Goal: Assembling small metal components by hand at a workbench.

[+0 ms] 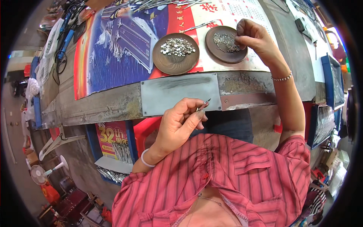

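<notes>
My left hand [178, 123] is closed in front of the table edge, pinching a small slim metal piece [207, 101] with a dark pointed tip. Most of that piece is hidden by the fingers. Over the right rim of a round brown dish [233, 58], my right hand [258, 39] has thumb and fingers pressed together. The dish holds a loose pile of small metal pins [225, 41]; whether one is between my right fingertips is too small to tell. To its left, a second brown dish [176, 66] carries many small shiny round metal pieces [177, 47].
A grey metal plate [181, 92] is fixed at the table's front edge. Printed posters [124, 49] cover the tabletop. Long thin metal parts [159, 4] lie at the back, with a blue-handled tool [67, 42] at left. Blue trays of metal parts [113, 151] sit below the tabletop.
</notes>
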Demonstrator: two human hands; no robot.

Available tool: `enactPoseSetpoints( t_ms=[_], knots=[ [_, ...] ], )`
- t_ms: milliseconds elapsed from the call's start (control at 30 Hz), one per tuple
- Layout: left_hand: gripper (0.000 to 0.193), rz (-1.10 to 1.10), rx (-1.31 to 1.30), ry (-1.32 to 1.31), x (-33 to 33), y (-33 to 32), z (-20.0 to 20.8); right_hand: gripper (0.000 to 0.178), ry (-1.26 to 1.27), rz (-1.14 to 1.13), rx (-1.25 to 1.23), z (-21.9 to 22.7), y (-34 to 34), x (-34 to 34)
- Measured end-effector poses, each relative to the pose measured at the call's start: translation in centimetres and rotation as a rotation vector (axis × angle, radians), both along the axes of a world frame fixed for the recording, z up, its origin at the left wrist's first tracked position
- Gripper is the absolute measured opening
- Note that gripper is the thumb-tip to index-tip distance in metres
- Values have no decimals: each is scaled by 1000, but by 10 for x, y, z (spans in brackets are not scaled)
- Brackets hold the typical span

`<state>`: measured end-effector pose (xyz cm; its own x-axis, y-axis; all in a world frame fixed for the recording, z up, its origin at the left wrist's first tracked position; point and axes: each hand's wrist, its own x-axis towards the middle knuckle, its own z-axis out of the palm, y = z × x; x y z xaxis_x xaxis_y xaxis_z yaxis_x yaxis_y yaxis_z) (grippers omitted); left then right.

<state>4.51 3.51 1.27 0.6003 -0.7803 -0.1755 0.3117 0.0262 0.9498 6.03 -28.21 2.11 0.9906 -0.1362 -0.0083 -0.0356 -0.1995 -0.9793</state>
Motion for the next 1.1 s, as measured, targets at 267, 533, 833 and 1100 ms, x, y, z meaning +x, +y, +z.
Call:
enactPoseSetpoints(
  t_ms=[267, 533, 833, 1100],
  knots=[
    [21, 6, 51, -106, -2, -7, -6, 18, -79, 66, -1174, -11, 16, -1],
    [20, 21, 54, -121, 6, -3, -1, 14, -149, 59, -958, -8, 7, 9],
    [16, 30, 36, -134, 10, 3, 4, 16, 29, 13, -173, -14, -9, 15],
    [15, 34, 57, -156, 9, 7, 4, 17, 44, 21, 558, -20, -6, 8]
  ],
)
